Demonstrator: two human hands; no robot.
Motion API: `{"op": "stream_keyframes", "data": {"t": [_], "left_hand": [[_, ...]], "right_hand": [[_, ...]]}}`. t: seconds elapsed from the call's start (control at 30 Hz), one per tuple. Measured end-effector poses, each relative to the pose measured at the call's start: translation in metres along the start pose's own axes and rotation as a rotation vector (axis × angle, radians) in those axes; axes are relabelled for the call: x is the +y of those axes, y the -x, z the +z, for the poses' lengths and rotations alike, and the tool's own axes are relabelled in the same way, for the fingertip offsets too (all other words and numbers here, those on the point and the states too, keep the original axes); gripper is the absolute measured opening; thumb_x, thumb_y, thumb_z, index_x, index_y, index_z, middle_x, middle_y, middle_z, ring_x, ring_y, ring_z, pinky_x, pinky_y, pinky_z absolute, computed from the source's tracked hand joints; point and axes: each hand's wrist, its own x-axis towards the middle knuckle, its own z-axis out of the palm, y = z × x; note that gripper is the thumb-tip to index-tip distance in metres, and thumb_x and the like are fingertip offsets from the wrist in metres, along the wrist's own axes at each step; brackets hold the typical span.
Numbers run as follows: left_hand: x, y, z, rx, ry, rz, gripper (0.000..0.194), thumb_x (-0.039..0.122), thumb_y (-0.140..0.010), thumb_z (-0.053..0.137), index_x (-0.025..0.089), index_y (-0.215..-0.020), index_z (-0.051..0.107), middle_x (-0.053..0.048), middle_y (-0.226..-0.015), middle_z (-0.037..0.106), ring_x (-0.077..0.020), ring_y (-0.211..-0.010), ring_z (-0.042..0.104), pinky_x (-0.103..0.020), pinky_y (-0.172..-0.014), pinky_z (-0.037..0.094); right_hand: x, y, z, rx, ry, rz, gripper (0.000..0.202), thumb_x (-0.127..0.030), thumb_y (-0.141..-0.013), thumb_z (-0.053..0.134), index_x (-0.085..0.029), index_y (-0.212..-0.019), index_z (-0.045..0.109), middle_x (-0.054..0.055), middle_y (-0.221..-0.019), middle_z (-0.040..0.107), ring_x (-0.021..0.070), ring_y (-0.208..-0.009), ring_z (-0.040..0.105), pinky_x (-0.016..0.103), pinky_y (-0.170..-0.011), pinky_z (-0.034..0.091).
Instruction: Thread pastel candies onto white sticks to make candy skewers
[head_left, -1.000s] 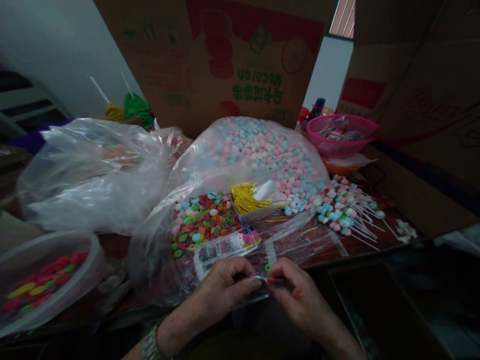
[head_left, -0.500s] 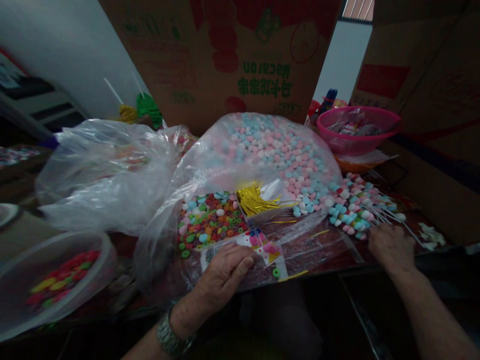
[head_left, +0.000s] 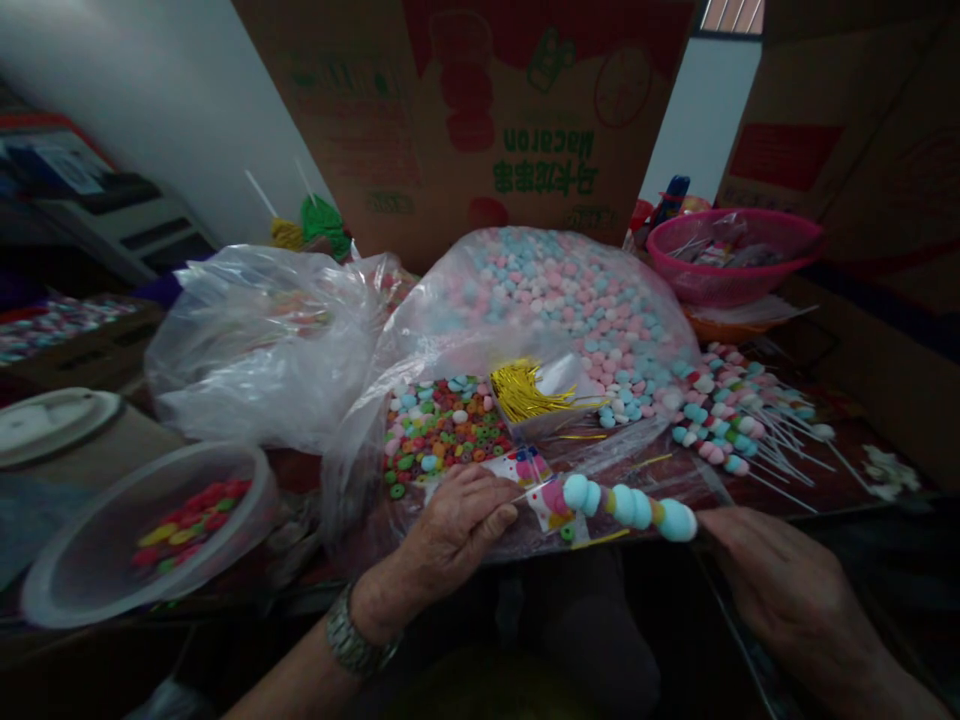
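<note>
A marshmallow skewer (head_left: 632,507), pale blue puffs alternating with small coloured rings, lies almost level above the table's front edge. My right hand (head_left: 787,590) pinches its right end; the other end points at my left hand (head_left: 461,520). With thumb and fingers together, my left hand presses on a printed plastic bag (head_left: 551,500), its fingertips partly hiding the bag. Behind it is a heap of coloured cereal rings (head_left: 442,430) mixed with a few marshmallows. Gold twist ties (head_left: 529,390) fill a small white box beside the heap. Finished-looking skewers (head_left: 724,410) are piled to the right.
A large clear bag of pink and blue marshmallows (head_left: 555,290) stands behind the ties. At left are a plastic tub (head_left: 259,540) with coloured pieces and another clear bag (head_left: 247,380). A pink basket (head_left: 731,285) sits back right, before cardboard boxes (head_left: 457,190).
My right hand has left the skewer pile and come toward the middle, now with a marshmallow skewer in it. My left hand stays on the printed bag. The view has shifted slightly left.
</note>
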Motion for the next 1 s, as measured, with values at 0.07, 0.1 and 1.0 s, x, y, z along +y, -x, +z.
{"op": "stream_keyframes", "data": {"t": [0.07, 0.1, 1.0], "left_hand": [[0.001, 0.003, -0.002, 0.002, -0.007, 0.003, 0.027, 0.025, -0.095, 0.035, 0.018, -0.094, 0.061, -0.003, -0.092, 0.07, -0.0174, -0.087, 0.06, -0.033, -0.085, 0.041], [0.002, 0.004, -0.003, -0.005, -0.014, 0.004, 0.028, 0.025, -0.095, 0.034, 0.018, -0.095, 0.061, -0.003, -0.092, 0.07, -0.0174, -0.087, 0.06, -0.033, -0.085, 0.04], [0.019, -0.013, -0.007, -0.271, 0.001, 0.0, 0.031, 0.028, -0.096, 0.034, 0.018, -0.089, 0.062, -0.002, -0.081, 0.066, -0.0161, -0.078, 0.057, -0.032, -0.082, 0.035]], "right_hand": [[0.002, 0.002, 0.0, -0.018, 0.045, -0.041, 0.023, -0.006, -0.087, 0.043, -0.014, -0.1, 0.06, 0.009, -0.085, 0.07, 0.0189, -0.08, 0.065, 0.03, -0.076, 0.049], [0.003, 0.003, -0.001, -0.033, 0.058, -0.054, 0.023, -0.006, -0.087, 0.042, -0.014, -0.099, 0.06, 0.009, -0.084, 0.07, 0.019, -0.08, 0.065, 0.03, -0.076, 0.049], [-0.004, 0.004, -0.012, -0.108, -0.073, -0.057, 0.023, -0.01, -0.086, 0.043, -0.018, -0.096, 0.062, 0.005, -0.081, 0.07, 0.0164, -0.073, 0.066, 0.027, -0.068, 0.051]]}}
